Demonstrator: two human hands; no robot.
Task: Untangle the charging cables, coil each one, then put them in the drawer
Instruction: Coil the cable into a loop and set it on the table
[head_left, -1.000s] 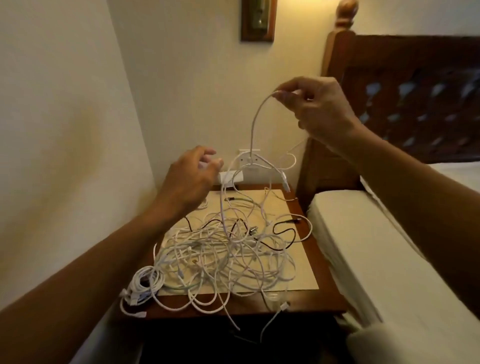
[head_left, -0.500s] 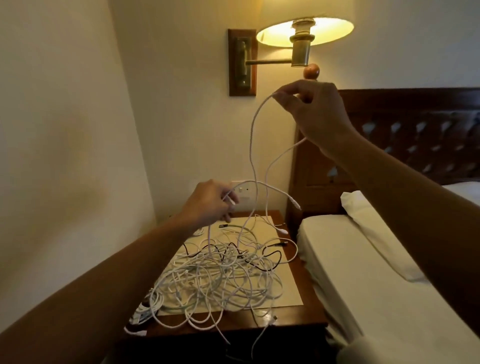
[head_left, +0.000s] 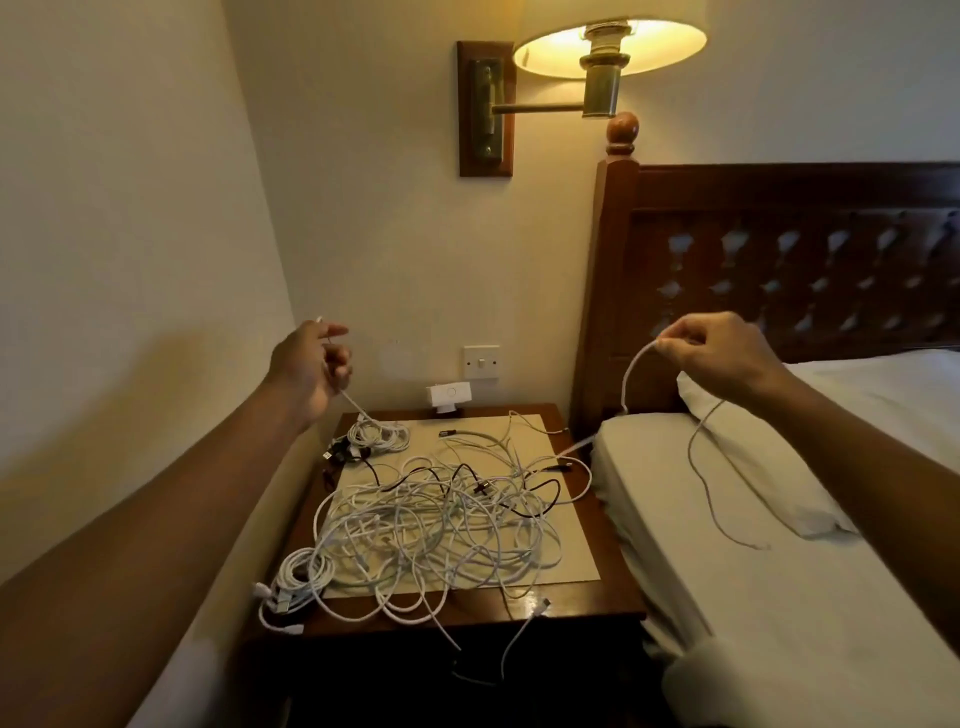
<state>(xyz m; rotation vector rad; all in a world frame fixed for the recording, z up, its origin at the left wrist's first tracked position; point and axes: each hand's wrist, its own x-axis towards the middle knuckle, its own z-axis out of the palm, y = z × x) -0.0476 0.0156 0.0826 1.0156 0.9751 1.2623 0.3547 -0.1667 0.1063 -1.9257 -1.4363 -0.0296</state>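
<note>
You faced a corner of cream walls (head_left: 130, 208), with a lit wall lamp (head_left: 610, 49) glowing overhead. A light switch (head_left: 481, 362) sat above the dark wooden nightstand (head_left: 587, 597). The white bed (head_left: 779, 597), its pillow (head_left: 753, 467) and carved headboard (head_left: 779, 249) stood just beside it.

Cable tangle (head_left: 441, 525) lies on nightstand (head_left: 582, 608), left of bed (head_left: 779, 597).

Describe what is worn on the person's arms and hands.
Both arms are bare: no sleeve shows on the left forearm or right forearm. The left hand and right hand wear no gloves, and no watch, bracelet or ring is visible.
</note>
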